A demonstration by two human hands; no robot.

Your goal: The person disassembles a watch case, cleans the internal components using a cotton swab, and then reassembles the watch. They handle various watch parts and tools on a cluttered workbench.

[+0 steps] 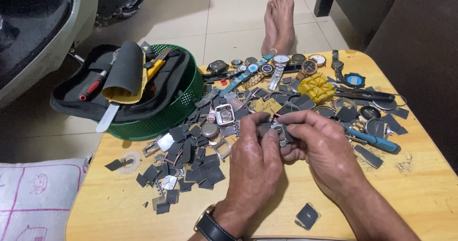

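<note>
Closest in, a lone dark square piece [307,216] lies on the wooden table [420,193], near the cut-off forearms. The left hand [255,162], a dark-strapped watch at its wrist half out of frame, and the right hand [320,143] meet over the middle of the table, fingers pinched narrow around a small watch part [278,131]. So much of it is covered by fingertips that I cannot tell what it is beyond a dark and metallic bit.

Just beside the right hand lies a blue-handled tool [374,142], its tip hidden behind the knuckles. To the left spreads a heap of dark square pieces [191,162] mixed with bare watch cases, hard to separate one from another.

Further back a row of wristwatches [272,69] and a yellow block [317,87]. A green basket [183,105] overhangs the table's far left corner, holding a black tool pouch [71,91]. Beyond, two bare feet [280,19] rest on the tiled floor.
</note>
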